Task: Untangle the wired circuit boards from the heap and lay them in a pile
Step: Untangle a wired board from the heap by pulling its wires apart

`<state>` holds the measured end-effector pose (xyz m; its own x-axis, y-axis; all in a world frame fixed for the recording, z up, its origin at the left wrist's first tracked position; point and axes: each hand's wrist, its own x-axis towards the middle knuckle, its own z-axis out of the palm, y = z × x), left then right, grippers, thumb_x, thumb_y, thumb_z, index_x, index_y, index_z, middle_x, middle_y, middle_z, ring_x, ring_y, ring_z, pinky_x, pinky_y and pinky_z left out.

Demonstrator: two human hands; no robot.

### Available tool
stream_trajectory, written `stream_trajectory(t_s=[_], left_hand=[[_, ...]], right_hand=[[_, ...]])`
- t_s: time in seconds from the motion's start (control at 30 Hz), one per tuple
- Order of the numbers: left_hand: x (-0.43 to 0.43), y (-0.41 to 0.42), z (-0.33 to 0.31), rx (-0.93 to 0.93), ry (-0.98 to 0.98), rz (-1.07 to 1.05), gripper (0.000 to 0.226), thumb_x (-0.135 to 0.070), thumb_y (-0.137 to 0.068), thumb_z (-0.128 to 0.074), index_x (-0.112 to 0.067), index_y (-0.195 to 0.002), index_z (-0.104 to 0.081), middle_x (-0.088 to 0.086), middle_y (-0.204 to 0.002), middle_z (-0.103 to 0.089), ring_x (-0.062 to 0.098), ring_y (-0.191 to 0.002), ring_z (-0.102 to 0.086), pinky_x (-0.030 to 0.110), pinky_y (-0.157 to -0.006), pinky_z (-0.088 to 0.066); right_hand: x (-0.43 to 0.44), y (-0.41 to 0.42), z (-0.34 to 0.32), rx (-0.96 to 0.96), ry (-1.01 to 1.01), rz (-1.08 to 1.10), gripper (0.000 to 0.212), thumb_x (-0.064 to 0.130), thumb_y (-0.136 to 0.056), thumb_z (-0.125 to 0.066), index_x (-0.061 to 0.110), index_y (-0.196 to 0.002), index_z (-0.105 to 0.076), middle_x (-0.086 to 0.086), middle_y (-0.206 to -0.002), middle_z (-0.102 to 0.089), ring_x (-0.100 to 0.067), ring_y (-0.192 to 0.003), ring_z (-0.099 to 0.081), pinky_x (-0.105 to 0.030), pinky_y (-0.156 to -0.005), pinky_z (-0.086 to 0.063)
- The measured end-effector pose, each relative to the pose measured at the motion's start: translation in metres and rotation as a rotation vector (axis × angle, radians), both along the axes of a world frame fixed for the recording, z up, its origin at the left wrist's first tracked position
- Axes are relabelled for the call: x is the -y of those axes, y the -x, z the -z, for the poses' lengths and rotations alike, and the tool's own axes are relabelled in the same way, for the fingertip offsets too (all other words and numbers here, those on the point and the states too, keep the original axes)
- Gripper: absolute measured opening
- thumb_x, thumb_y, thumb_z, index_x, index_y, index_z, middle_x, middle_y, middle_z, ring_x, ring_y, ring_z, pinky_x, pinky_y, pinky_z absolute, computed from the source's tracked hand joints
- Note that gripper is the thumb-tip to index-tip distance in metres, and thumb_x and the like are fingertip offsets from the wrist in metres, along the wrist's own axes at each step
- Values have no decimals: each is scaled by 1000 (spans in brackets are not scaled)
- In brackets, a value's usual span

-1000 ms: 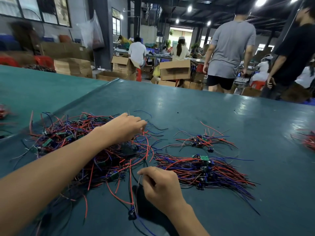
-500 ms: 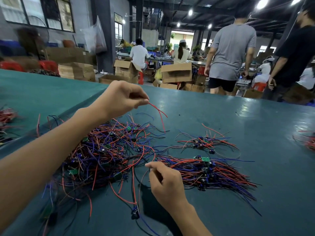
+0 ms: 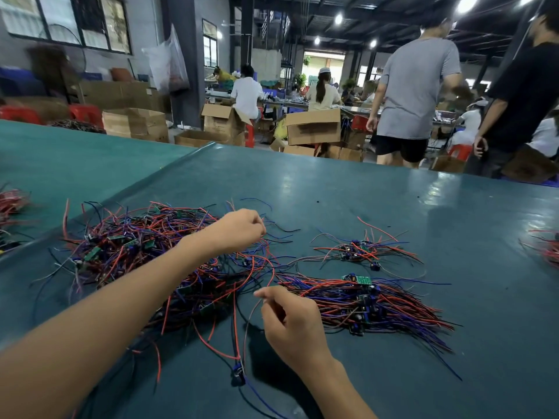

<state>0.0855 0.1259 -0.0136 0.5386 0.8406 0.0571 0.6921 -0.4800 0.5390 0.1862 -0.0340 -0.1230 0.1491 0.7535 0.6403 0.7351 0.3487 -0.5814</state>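
Left hand (image 3: pixel 239 229) pinched wires (image 3: pixel 267 241) in heap (image 3: pixel 136 249); right hand (image 3: pixel 292 323) pinched one lead (image 3: pixel 246 328). Mid-untangling; next probably needs a gentle pull toward pile (image 3: pixel 363 300).

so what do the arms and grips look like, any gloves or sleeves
Bare human hands, no gloves. The left grip and right grip show no rings or markings; the left forearm and right forearm show no sleeve, watch or band in view.
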Motion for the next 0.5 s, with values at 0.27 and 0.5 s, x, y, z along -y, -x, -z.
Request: stream_trajectory(t_s=[0.27,0.5], left_hand=[[-12,26,36,452,43,-62,54,-21,-98,-63,-20,-147,-40,2,-129,-54,19,-113,-59,37,-102,-46],[-37,48,57,-176,-290,-7,29,-12,-96,-59,-9,-122,-70,14,-120,-68,32,-117,-60,36,-103,-44]], right_hand=[[-1,-2,0,64,12,-13,23,6,-87,-61,11,-101,-77,1,-77,-74,-14,-61,-64,-25,-58,-49],[-1,1,-3,92,18,-23,23,8,-85,-60,14,-99,-77,2,-72,-72,-12,-57,-58,-17,-58,-37]])
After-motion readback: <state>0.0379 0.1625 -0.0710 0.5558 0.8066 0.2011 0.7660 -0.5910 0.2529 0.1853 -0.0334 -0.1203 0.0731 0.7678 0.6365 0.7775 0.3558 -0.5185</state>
